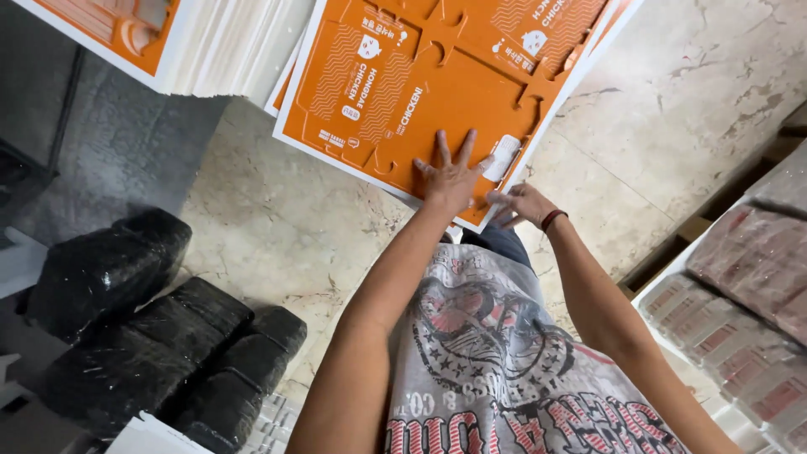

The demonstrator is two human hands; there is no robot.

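A stack of flat orange printed cardboard sheets (420,92) with white borders and die-cut box outlines lies on the stone floor ahead of me. My left hand (450,175) rests flat on the top sheet near its closest corner, fingers spread. My right hand (519,204), with a dark red band on the wrist, is at the sheet's near edge, its fingers curled around the corner of the top sheet.
A second stack of orange and white sheets (193,42) stands at the upper left. Black plastic-wrapped bundles (143,328) lie at the left. Clear-wrapped packs of reddish items (740,311) sit on a pallet at the right. The marbled floor (672,109) spreads between them.
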